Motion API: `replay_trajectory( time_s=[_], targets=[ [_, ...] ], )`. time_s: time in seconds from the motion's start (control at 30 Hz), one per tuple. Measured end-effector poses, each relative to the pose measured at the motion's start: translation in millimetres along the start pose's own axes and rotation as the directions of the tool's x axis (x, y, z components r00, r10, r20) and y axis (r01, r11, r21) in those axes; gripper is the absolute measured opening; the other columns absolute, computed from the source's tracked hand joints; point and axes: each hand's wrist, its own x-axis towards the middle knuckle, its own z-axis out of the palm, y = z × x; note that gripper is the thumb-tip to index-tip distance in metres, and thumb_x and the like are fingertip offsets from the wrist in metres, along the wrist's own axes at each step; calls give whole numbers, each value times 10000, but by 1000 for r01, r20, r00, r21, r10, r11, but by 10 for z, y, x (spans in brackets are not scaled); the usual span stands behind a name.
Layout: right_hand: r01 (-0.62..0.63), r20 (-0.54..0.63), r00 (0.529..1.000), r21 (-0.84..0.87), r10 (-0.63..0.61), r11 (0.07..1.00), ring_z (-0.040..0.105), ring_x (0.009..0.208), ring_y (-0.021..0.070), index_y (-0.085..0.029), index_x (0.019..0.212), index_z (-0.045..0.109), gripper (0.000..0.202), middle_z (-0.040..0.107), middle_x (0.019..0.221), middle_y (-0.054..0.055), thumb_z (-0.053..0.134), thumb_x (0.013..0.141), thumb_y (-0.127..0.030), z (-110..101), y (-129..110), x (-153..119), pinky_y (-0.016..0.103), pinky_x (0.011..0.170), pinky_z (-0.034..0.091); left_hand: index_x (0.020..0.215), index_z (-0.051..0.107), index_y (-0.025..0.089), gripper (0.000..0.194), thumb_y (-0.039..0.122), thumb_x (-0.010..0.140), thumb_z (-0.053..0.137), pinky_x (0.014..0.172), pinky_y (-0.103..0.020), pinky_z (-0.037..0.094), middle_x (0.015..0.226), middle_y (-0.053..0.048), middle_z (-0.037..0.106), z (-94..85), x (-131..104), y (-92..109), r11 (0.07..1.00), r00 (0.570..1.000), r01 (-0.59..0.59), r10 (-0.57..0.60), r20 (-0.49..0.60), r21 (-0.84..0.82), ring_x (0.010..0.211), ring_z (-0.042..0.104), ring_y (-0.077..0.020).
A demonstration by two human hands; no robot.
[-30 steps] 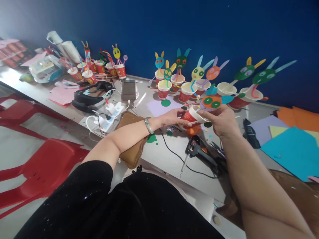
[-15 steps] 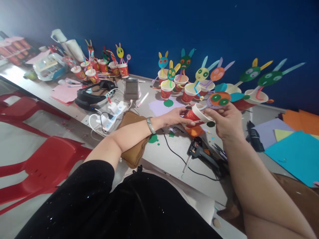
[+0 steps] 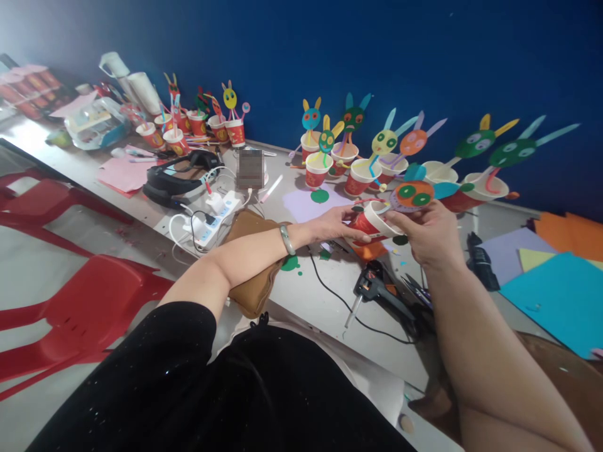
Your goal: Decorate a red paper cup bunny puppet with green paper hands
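My left hand is wrapped round a red and white paper cup, which it holds tilted above the table. At the cup's mouth is an orange paper face with green eyes, blue ears and a purple lower edge. My right hand pinches this face low down, its thumb close to the cup's rim. The fingers behind the face are partly hidden. Dark green round pieces show at the cup's sides. Below the hands lies a black hot glue gun with a clear glue stick showing at one end.
Several finished cup puppets stand along the blue wall. To the left are a power strip, a black headset and a brown pouch. Blue paper sheets lie at right. A red chair stands at left.
Both hands still hold the cup and the orange face, almost in place. The face has shifted very slightly left and down against the cup. The camera view has shifted a little.
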Motion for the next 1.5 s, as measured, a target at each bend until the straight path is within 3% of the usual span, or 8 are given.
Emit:
replay_trajectory(
  time_s=[0.27,0.53,0.7,0.87,1.1,1.3,1.5],
  targets=[
    [37,59,998,-110,-31,993,774,808,250,-234,843,805,464,875,948,67,1080,505,-396,-20,-53,-14,406,830,667,1175,799,111,614,179,619,1051,1259,-570,477,1199,-114,798,3,-13,8,998,1000,-7,7,1,57,1198,705,-255],
    [71,88,994,-138,-59,988,783,873,284,-257,854,811,517,875,966,72,1102,500,-497,17,-121,-49,465,930,677,1115,808,109,533,167,641,1045,1241,-556,487,1139,-108,802,-9,-22,28,998,1000,16,-17,24,66,1159,709,-246],
    [64,100,994,-122,-52,990,777,856,316,-264,793,821,463,841,870,83,1092,488,-484,49,-168,-62,522,929,686,1060,796,118,553,179,587,1076,1219,-539,504,1065,-66,793,2,-25,29,999,1000,21,-21,16,27,1077,703,-211],
    [61,112,993,-122,-48,991,782,852,308,-256,827,825,451,864,923,87,1083,523,-467,38,-168,-68,514,923,689,1049,793,112,526,180,606,1068,1213,-537,505,1060,-76,791,-2,-27,12,1000,1000,16,-17,25,24,1057,704,-210],
    [64,146,989,-181,-38,981,801,889,302,-229,908,827,456,881,1004,101,1058,611,-486,-8,-184,-78,469,903,687,1075,809,118,639,253,527,1109,1204,-507,513,1156,-110,817,-36,3,-41,999,999,-8,6,52,38,1144,709,-235],
    [77,148,988,-153,-54,985,825,964,355,-256,834,796,406,869,917,78,1047,589,-459,47,-254,-109,506,902,713,1182,813,127,737,262,520,1108,1216,-525,514,1237,-149,821,-46,33,-88,998,999,-24,23,27,59,1229,721,-276],
    [38,47,998,-171,-31,985,803,882,308,-223,923,785,408,878,984,116,969,607,-404,2,-117,-51,481,878,682,1333,764,135,896,337,531,1111,1240,-541,503,1348,-166,801,-59,61,-100,994,997,-65,61,41,83,1309,708,-308]
  ],
)
